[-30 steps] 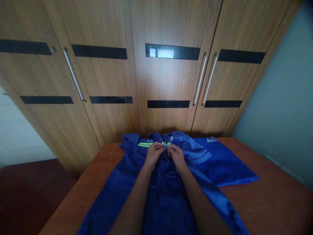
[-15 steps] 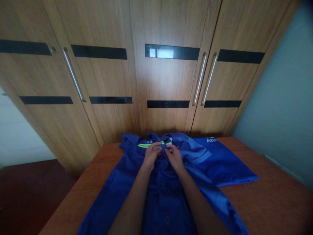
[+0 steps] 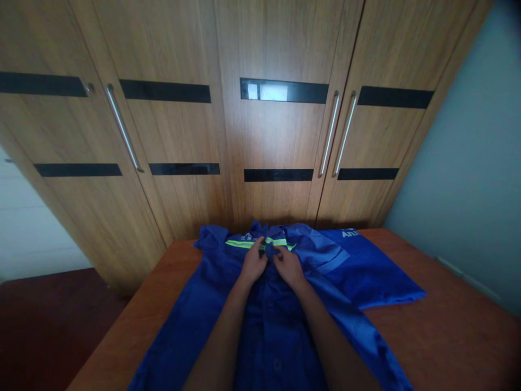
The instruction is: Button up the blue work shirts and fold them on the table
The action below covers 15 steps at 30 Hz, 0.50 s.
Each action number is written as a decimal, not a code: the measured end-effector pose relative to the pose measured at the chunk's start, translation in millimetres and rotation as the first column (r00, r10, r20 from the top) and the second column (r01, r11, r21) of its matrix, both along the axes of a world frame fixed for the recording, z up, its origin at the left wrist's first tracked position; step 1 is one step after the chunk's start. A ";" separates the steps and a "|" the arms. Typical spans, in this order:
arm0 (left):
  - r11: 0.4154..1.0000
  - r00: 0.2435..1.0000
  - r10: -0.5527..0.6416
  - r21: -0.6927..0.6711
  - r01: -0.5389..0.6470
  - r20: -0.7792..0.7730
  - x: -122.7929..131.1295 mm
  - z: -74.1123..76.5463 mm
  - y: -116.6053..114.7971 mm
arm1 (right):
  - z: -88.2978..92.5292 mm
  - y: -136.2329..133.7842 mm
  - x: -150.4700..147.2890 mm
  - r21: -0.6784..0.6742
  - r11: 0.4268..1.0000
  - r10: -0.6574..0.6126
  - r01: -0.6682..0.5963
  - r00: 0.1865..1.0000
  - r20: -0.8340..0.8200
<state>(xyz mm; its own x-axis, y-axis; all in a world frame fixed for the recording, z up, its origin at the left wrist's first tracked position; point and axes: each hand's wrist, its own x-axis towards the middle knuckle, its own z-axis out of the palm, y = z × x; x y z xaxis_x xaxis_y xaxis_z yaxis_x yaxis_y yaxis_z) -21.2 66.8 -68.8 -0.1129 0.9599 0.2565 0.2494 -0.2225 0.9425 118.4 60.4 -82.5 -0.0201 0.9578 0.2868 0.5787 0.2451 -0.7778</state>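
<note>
A dark blue work shirt (image 3: 191, 320) with a buttoned front and yellow-green reflective strips lies spread out, its collar end at the far side. My left hand (image 3: 254, 265) pinches the front edge of the cloth just below the reflective strip. Close beside it, my right hand (image 3: 288, 266) has its fingers pressed together on the opposite side of the same front opening. A bit of cloth stands up between the two hands. Whether a button is between the fingers cannot be made out. Further buttons run down the front toward me.
Beneath the shirt is a reddish-brown wooden table (image 3: 439, 331). A folded bright blue cloth or bag with white lettering (image 3: 378, 271) lies at the right, partly under the shirt. Behind stands a wooden wardrobe (image 3: 277, 136) with metal handles; a pale wall (image 3: 459, 179) rises at the right.
Both hands have shifted slightly toward me along the shirt front, uncovering more of the reflective strip and white lettering. The view has tilted a little.
</note>
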 end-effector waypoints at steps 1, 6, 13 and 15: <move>1.000 0.999 0.029 -0.006 -0.029 -0.034 -6.5 2.7 -2.3 | 1.0 -0.2 0.5 0.004 1.000 -0.003 0.003 1.000 -0.004; 0.987 0.970 0.140 -0.051 -0.152 -0.198 -62.7 22.9 -21.3 | 9.0 -7.8 11.0 0.020 0.999 -0.034 0.035 0.999 -0.028; 0.914 0.911 0.304 -0.185 -0.362 -0.279 -161.8 41.0 -71.0 | 29.9 -33.5 98.5 -0.032 0.971 -0.235 0.238 0.969 0.070; 0.892 0.915 0.334 -0.240 -0.384 -0.225 -178.0 42.6 -82.6 | 32.4 -43.1 128.1 -0.080 0.938 -0.325 0.337 0.936 0.134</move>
